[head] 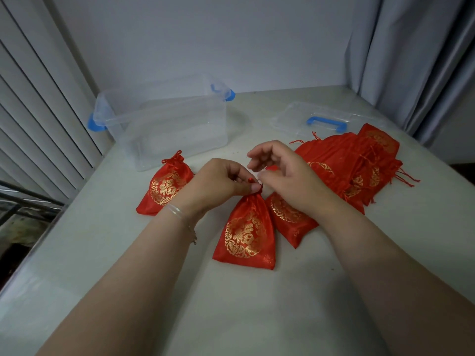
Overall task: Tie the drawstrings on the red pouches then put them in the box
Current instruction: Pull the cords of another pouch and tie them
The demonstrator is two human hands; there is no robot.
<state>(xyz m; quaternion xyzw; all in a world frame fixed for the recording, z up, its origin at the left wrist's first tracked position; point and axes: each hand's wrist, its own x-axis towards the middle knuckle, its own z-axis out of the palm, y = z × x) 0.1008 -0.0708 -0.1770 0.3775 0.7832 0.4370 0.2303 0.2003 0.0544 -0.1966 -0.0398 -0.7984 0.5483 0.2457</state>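
Pouch in hand: the red pouch point(245, 232) lies flat at the worktop's centre, neck pointing to 12 o'clock, cinched.
Drawstring: the drawstring point(257, 185) sits bunched at the neck; you look to be mid-knot, not finished.
Left hand: your left hand point(218, 179) pinches the neck and cord between thumb and fingers.
Right hand: your right hand point(280, 170) hovers just at 1 o'clock of the neck, fingers loosely curled; whether it holds a cord end, I cannot tell.
Done: one tied pouch point(164, 187) rests at 10 o'clock, outside the box.
Left: another pouch point(288, 217) touches yours at 3 o'clock; the untied pile point(354, 165) waits at 2 o'clock.
Box: the clear box point(164, 124) at 11 o'clock shows no pouches inside.
Lid: the lid point(323, 119) lies at 1 o'clock.
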